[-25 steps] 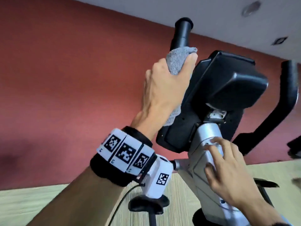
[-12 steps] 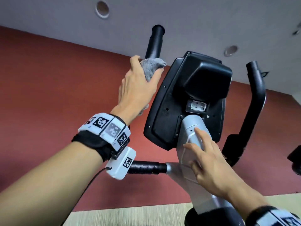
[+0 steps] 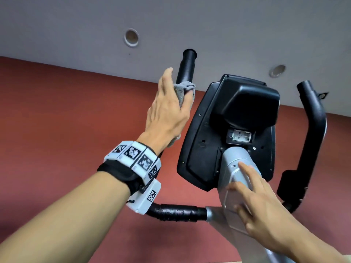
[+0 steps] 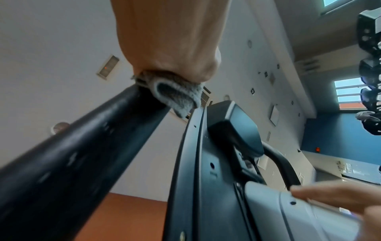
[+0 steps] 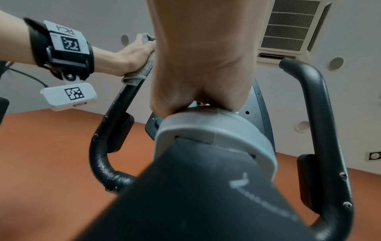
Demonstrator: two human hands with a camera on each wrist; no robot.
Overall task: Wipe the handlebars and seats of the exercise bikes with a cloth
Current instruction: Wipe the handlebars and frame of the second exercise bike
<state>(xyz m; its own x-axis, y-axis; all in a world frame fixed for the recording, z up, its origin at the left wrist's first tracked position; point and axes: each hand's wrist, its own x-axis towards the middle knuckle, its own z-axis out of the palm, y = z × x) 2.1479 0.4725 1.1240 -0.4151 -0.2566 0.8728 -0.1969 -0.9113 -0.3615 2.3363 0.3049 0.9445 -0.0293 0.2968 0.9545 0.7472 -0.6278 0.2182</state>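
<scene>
Grey terry cloth [image 3: 182, 92], soft and light, is bunched round the left handlebar [image 3: 186, 67] just below its open end, with the left hand [image 3: 167, 111] clenched round both; it will fold to the tube under any squeeze, and a full wrap of the fingers is probably the best hold for sliding it along. That bar looks like stiff tube under a dimpled black sleeve, beaded with droplets lower down, so the cloth may drag more than slip. Flat on the grey post [image 3: 237, 164] under the console [image 3: 247, 111], fingers straight and grasping nothing, the right hand [image 3: 266, 204] seems to steady the frame. Hidden: the left fingertips behind the cloth, the console's face, any seat, and the right handlebar [image 3: 313, 111] foot, cut off behind the right hand.
</scene>
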